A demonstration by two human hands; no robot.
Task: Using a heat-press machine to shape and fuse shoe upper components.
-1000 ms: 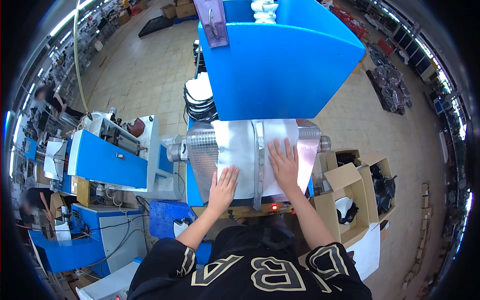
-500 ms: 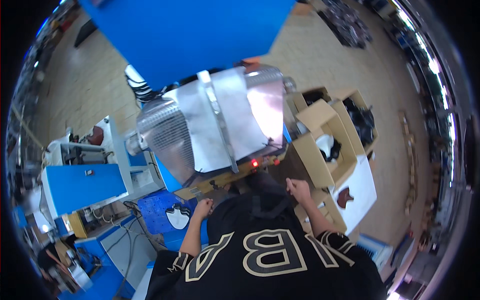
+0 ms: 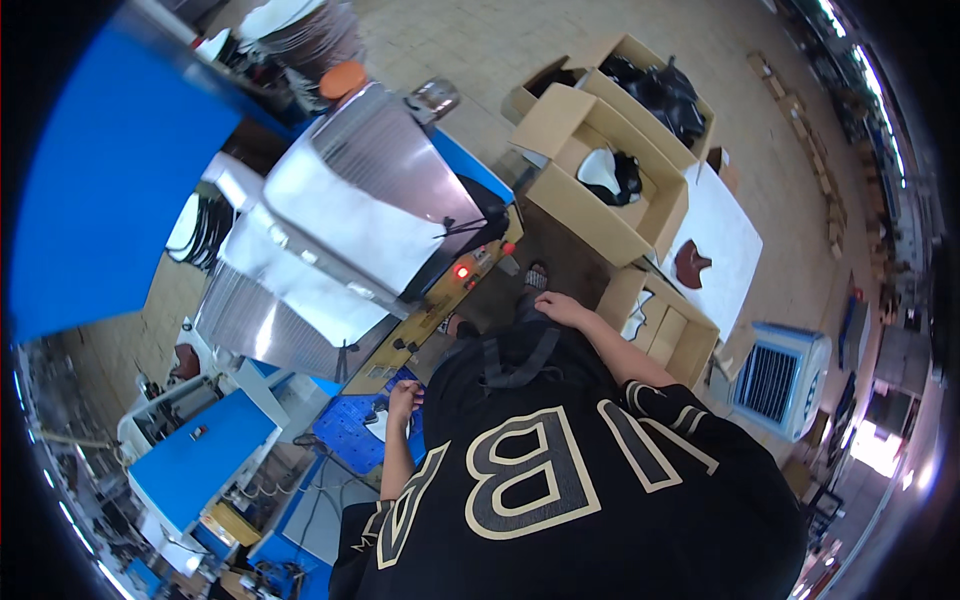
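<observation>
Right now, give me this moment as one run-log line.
left hand: near blue perforated surface, hold unclear; right hand: curled, hold unclear; white sheet: over curved metal bed; red light: lit

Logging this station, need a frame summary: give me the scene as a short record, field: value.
left hand: left hand, fingers curled, over the perforated blue plastic surface in view; grip and contact unclear
right hand: right hand, close to the body, no held thing visible
work surface: white sheet over gridded metal surface, metal bar across the sheet
indicator: red light, lit
carton: open carton, black and white pieces inside
board: dark red piece on white board
</observation>
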